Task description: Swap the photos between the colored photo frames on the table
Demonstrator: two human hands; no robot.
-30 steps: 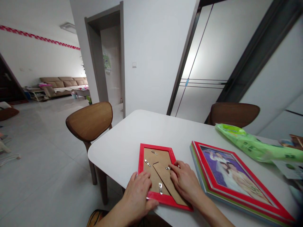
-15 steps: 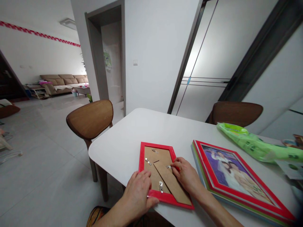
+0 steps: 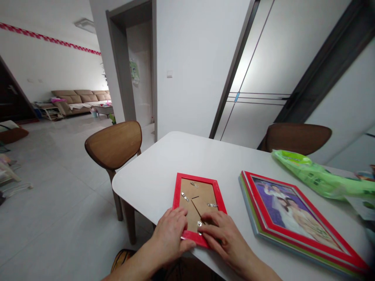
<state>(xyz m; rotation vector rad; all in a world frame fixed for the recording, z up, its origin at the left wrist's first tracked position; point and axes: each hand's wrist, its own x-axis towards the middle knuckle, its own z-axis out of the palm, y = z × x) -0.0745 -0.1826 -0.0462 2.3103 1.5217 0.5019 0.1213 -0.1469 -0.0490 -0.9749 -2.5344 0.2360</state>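
Observation:
A small red picture frame [image 3: 197, 182] lies face down on the white table [image 3: 181, 156], its brown backing board and metal clips showing. My left hand [image 3: 170, 232] rests on the frame's near left corner, fingers flat on the board and thumb along the edge. My right hand [image 3: 224, 236] lies over the frame's near right part, its fingertips pressing at the lower metal clip [image 3: 199, 224]. Neither hand lifts anything.
A stack of larger frames [image 3: 293, 218] with a photo on top lies to the right. Behind it sits a green plastic packet [image 3: 316, 177]. Two wooden chairs [image 3: 114, 146] stand at the table's left and far sides. Open floor lies to the left.
My right hand has slid from the clip on the frame's right side down to the clip near its lower edge. The left hand stays on the near left corner.

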